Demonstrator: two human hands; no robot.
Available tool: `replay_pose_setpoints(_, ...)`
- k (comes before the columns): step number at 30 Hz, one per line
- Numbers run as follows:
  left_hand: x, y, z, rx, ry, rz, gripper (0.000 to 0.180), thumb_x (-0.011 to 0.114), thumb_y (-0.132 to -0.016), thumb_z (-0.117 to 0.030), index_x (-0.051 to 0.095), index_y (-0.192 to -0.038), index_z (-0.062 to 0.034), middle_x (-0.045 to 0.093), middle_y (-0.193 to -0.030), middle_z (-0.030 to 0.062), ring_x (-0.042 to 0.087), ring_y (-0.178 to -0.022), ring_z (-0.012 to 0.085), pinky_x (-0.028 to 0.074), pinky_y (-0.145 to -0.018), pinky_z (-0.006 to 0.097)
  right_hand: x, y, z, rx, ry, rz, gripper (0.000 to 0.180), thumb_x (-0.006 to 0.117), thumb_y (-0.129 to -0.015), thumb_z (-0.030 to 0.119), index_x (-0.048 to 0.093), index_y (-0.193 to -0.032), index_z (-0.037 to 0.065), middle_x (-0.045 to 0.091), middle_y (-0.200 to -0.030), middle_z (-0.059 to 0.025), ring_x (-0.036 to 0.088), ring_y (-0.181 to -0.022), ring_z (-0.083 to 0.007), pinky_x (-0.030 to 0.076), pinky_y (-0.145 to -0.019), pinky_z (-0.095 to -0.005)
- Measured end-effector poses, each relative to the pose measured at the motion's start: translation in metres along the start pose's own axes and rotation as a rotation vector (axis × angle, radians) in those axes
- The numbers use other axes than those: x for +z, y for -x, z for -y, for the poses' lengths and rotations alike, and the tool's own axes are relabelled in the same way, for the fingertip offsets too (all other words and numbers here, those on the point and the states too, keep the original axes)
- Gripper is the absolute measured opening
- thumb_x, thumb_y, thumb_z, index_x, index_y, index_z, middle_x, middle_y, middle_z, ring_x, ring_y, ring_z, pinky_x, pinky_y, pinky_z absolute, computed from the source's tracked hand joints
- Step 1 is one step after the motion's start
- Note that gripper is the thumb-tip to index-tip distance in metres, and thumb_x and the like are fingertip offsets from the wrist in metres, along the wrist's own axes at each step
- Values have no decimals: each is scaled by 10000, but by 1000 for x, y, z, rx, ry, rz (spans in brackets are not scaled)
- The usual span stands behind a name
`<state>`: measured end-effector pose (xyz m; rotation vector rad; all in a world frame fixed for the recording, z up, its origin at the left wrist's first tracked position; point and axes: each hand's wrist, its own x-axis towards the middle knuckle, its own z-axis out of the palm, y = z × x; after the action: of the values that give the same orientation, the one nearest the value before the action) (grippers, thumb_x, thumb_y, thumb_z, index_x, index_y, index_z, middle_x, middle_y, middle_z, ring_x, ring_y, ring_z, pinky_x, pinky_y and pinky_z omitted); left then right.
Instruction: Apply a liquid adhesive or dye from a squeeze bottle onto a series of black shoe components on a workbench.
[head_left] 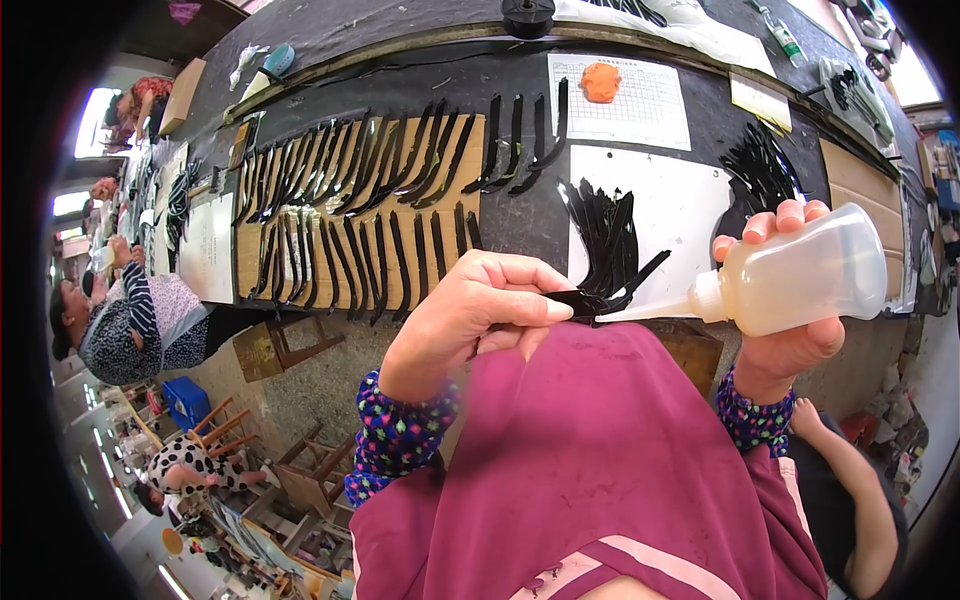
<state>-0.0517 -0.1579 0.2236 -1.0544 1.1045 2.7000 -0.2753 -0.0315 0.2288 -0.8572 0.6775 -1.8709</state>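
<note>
My left hand (497, 308) pinches a black strip (575, 301) between thumb and fingers, just above the table's near edge. In my right hand (784, 340) lies a translucent squeeze bottle (808, 272), tipped on its side with its fingers wrapped round it. Pale yellowish liquid shows inside the bottle. The bottle's long thin nozzle (650, 307) points left, and its tip is at the strip by my left thumb. Behind the strip, a bunch of loose black strips (608, 235) lies on a white sheet (660, 190). What exact part the strips are, I cannot tell.
Rows of curved black strips (345, 165) lie on a cardboard sheet (462, 165) at left. An orange lump (601, 82) rests on a gridded paper (655, 105) farther back. More strips (760, 165) lie at right. Co-workers sit at left (150, 310) and close by at right (850, 500).
</note>
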Motion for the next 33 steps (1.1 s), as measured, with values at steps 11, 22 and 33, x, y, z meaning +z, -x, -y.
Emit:
replay_pose_setpoints(11,-64,-65,44,313,222,-385,134,503,-873,-178,483,-865,-46,555,-656,57,487,-481,86,390,-442,180,-38,9,14,89,69,-388,741,750,-593,333,364,-1169,71,422,-1086,-61,445,-1019,-236,394,-837,-463)
replay_pose_setpoints(22,-88,-340,18,356,367,-642,145,565,-828,-119,466,-836,-14,497,-643,46,492,-498,139,435,-454,264,-122,14,28,55,-65,-574,692,732,-623,284,378,-1175,60,447,-1111,-83,454,-1034,-261,404,-835,-490)
replay_pose_setpoints(33,-105,-425,20,464,-295,-1169,265,660,-705,-36,544,-932,37,611,-856,123,582,-762,197,451,-689,305,-178,12,28,83,-132,-749,651,735,-620,248,395,-1141,60,467,-1059,-77,468,-1008,-270,434,-834,-482)
